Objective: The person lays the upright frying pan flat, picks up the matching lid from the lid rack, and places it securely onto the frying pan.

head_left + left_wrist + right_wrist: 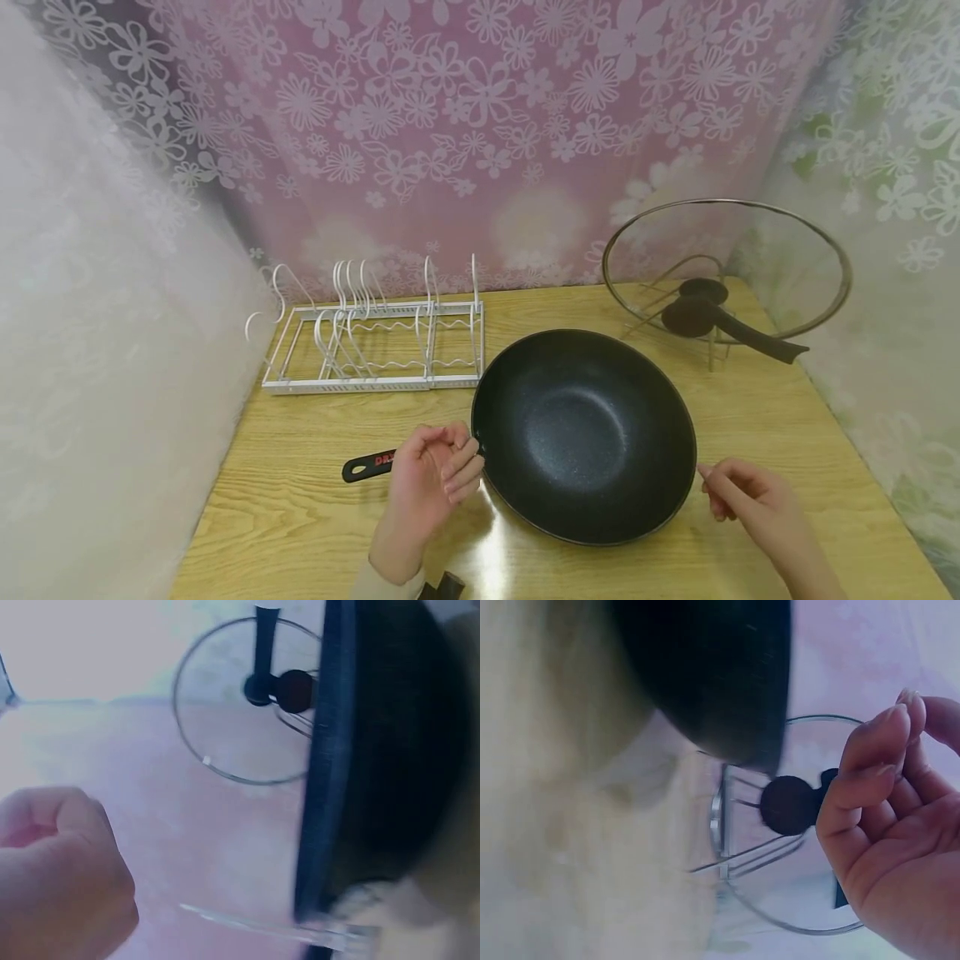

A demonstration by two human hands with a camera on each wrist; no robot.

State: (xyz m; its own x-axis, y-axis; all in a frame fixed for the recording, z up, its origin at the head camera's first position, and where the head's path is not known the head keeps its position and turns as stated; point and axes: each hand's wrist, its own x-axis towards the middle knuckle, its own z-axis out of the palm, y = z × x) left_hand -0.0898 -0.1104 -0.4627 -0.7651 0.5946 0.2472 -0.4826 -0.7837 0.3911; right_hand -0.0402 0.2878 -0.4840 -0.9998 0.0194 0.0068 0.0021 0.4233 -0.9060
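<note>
A black wok sits on the wooden table with its hollow side up. Its black handle, with red lettering, points left and passes partly behind my left hand. That hand is raised near the wok's left rim, fingers loosely bent and holding nothing. In the left wrist view, a gap separates the left hand from the wok. My right hand is by the wok's right rim, fingers loosely curled with thumb and index fingertips close together. Nothing shows in the right hand in the right wrist view.
A white wire rack stands on the back left of the table. At the back right, a glass lid with a dark knob and a long dark grip leans upright in a wire stand. Flowered curtains hang around the table.
</note>
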